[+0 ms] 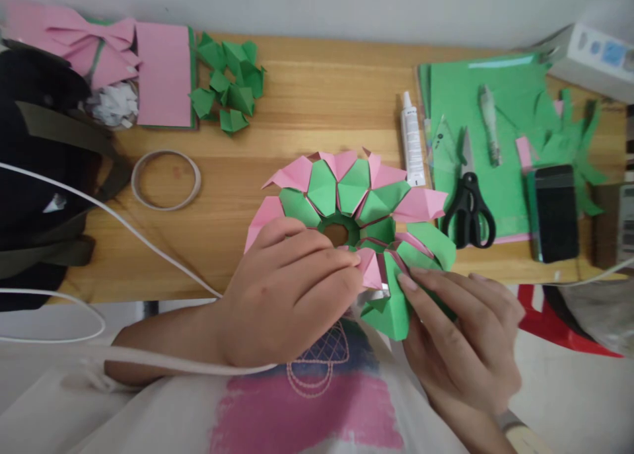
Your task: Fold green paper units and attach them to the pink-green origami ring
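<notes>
A ring of folded paper pieces (321,186), green inside with pink points around the outside, is held at the table's front edge. My left hand (292,289) is closed on its near left part, fingertips pressing a pink piece beside the central hole. My right hand (460,328) pinches the green folds at the near right, where the ring looks parted and some green pieces hang lower. Fingers hide part of the ring's near side. Beyond it lies a white glue tube (412,140). Black-handled scissors (469,203) rest to the right.
Folded green pieces (230,84) and pink paper (164,76) lie at the back left, near a tape ring (166,180) and black bag (39,150). Green sheets (456,87), a phone (555,213) and a white box (594,57) are at right. A white cable (123,219) crosses the left.
</notes>
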Demonstrator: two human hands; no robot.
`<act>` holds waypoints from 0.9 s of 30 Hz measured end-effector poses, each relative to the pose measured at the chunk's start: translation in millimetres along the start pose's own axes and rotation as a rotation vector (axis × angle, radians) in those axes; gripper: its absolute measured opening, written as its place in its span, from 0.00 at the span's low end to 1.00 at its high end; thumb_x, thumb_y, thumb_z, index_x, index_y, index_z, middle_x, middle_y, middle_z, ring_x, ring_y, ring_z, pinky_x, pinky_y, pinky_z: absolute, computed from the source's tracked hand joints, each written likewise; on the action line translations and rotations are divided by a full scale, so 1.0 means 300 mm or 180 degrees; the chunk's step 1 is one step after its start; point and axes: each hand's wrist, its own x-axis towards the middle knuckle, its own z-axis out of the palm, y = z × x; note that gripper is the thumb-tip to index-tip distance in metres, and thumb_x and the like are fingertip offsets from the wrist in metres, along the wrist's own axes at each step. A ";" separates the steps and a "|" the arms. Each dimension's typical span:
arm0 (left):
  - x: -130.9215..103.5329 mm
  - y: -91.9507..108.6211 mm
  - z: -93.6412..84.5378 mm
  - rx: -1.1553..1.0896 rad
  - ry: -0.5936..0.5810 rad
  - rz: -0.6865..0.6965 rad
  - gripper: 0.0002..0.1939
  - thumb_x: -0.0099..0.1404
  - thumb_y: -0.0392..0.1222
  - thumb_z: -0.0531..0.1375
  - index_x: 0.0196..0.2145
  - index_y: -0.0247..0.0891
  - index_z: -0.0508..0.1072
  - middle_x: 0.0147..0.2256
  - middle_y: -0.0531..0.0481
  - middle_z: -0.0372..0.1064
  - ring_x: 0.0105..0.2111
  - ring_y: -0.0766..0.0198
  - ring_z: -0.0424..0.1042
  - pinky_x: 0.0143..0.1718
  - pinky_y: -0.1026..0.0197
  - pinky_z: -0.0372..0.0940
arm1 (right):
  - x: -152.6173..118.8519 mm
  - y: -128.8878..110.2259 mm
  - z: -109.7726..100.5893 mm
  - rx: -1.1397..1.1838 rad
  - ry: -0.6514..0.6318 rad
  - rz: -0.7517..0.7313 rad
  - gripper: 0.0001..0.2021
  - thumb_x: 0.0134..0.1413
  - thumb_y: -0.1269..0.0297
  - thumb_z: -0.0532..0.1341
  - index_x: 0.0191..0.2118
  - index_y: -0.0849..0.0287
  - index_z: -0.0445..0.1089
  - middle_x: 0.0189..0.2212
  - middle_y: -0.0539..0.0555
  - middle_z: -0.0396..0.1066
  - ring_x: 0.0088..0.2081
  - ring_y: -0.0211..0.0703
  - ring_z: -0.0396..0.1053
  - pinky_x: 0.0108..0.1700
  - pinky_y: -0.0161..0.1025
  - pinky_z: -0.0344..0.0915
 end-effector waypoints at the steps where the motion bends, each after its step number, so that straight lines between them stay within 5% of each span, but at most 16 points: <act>1: 0.001 0.000 -0.002 -0.0012 -0.0028 0.0001 0.03 0.69 0.33 0.58 0.36 0.36 0.72 0.37 0.53 0.80 0.34 0.64 0.72 0.39 0.55 0.64 | 0.000 0.000 -0.001 -0.0009 -0.0009 0.0002 0.10 0.51 0.80 0.65 0.39 0.59 0.75 0.35 0.53 0.78 0.37 0.44 0.76 0.48 0.46 0.67; 27: 0.013 0.000 -0.012 -0.0014 -0.0071 0.0010 0.05 0.70 0.33 0.57 0.36 0.36 0.71 0.36 0.52 0.80 0.34 0.65 0.73 0.38 0.56 0.64 | -0.001 0.002 -0.019 0.0016 -0.0256 0.0002 0.16 0.47 0.83 0.66 0.42 0.61 0.76 0.38 0.55 0.78 0.38 0.45 0.76 0.51 0.47 0.66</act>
